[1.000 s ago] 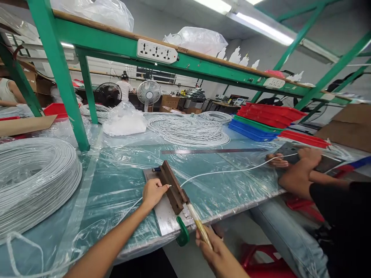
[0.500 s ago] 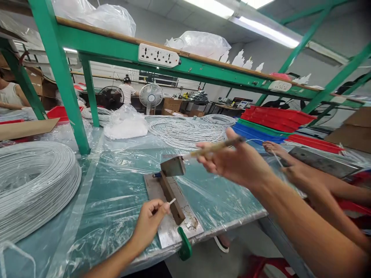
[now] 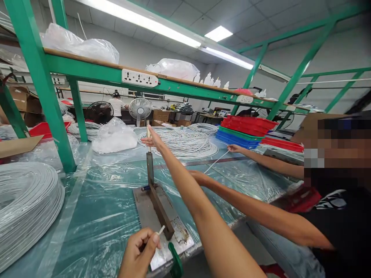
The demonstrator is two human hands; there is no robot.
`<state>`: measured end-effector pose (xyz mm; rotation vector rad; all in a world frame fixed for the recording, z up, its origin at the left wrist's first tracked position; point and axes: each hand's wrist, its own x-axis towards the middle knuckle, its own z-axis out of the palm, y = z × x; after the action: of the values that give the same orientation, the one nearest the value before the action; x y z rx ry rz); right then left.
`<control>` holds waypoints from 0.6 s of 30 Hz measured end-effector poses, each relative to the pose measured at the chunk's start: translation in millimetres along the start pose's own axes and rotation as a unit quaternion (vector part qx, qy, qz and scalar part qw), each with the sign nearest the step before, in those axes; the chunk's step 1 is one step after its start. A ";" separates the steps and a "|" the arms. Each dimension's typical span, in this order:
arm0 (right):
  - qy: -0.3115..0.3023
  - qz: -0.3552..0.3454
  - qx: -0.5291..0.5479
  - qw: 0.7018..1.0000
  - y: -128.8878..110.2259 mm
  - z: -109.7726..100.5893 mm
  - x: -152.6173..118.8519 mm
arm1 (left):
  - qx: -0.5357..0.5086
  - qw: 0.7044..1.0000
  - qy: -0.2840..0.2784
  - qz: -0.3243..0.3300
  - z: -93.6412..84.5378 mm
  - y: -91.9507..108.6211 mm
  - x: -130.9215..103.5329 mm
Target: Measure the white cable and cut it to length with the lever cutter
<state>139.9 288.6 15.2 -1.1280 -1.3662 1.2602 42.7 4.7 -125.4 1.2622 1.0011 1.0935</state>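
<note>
My left hand (image 3: 140, 249) is closed at the near edge of the bench, thumb and finger pinching a short white piece of cable (image 3: 161, 230). Beside it lies the brown metal bar (image 3: 162, 216) of a hand-lever cutter, fixed on a steel base plate (image 3: 143, 206). The cutter's lever arm (image 3: 150, 170) stands upright at the far end of the bar. My right hand (image 3: 155, 141) is against its light handle (image 3: 148, 133), fingers stretched out and not wrapped round it. A blue spring (image 3: 145, 188) sits by the pivot.
A green clamp (image 3: 175, 260) grips the bench edge. A big coil of white cable (image 3: 31, 208) lies left, more coiled cable (image 3: 185, 143) behind. At right a co-worker's hands (image 3: 234, 148) hold a white cable (image 3: 217, 161). Red and blue trays (image 3: 237, 141) are stacked beyond; a green shelf (image 3: 95, 79) crosses above.
My right hand has moved left and away from me, and the lever has swung from leaning right to upright. The camera view has shifted, bringing more of the co-worker into sight.
</note>
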 end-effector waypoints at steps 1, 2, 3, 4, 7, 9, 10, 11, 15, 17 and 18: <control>0.003 -0.001 -0.004 1.000 3.4 2.5 3.9 | -0.006 1.000 0.004 -0.002 -1.0 2.1 -0.3; 0.006 -0.004 -0.009 1.000 6.0 4.9 6.5 | -0.013 1.000 0.011 -0.004 -2.1 4.9 -0.7; 0.007 -0.008 -0.015 1.000 7.6 7.2 7.7 | -0.019 1.000 0.020 -0.003 -3.2 8.3 -1.1; 0.008 -0.016 -0.022 1.000 8.6 9.3 7.1 | -0.026 0.999 0.031 0.001 -4.6 12.5 -1.6; 0.002 -0.058 -0.047 0.997 9.1 14.0 -9.0 | -0.039 0.996 0.074 0.022 -10.9 29.5 -2.6; -0.022 -0.091 -0.062 0.994 10.8 15.1 -35.3 | -0.051 0.992 0.109 0.036 -17.5 44.0 -2.4; -0.044 -0.103 -0.070 0.991 13.0 15.1 -53.6 | -0.063 0.989 0.126 0.042 -21.1 51.8 -2.1; -0.074 -0.109 -0.077 0.988 16.3 15.0 -75.1 | -0.079 0.986 0.141 0.048 -24.6 59.7 -1.7; -0.384 -0.051 -0.118 0.914 41.3 19.9 -175.4 | -0.171 0.962 0.190 0.093 -28.7 89.5 1.3; -0.489 -0.021 -0.103 0.866 58.2 28.0 -219.5 | -0.225 0.948 0.194 0.118 -21.6 100.5 3.6; -0.509 -0.017 -0.089 0.856 66.5 32.8 -236.9 | -0.247 0.942 0.188 0.124 -16.6 104.5 5.0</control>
<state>144.2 53.2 -63.4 -0.4885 -2.2882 1.8397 20.6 12.4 -22.2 0.7931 0.7771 1.7055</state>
